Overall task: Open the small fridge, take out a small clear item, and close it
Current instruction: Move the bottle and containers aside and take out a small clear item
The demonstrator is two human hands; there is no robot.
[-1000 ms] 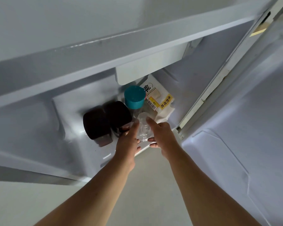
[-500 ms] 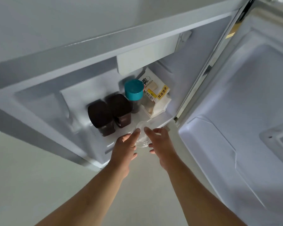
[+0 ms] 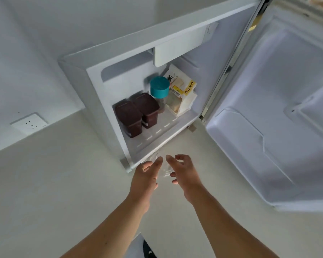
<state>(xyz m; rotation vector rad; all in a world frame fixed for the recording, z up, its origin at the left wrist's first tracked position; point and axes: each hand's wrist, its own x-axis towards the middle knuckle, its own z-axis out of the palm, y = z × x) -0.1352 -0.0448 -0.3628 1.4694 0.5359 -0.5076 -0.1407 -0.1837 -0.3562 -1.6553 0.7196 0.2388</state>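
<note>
Left hand [image 3: 145,175] and right hand [image 3: 185,172] pulled back out of the fridge [image 3: 108,75], both curled round the clear cup [image 3: 164,169] between them, cup just outside the lower front edge, door [image 3: 287,108] wide open

I see two dark brown tubs with lids on, standing side by side and touching: the left tub [image 3: 128,118] is nearer to me and the right tub [image 3: 147,108] a little further back. Just behind the right tub stands a jar with a teal lid [image 3: 159,87]. To the right of it leans a bread package [image 3: 181,92] with a yellow label. Well apart on the left, a white wall socket [image 3: 30,123] sits low, near the pale floor [image 3: 63,183].
</note>
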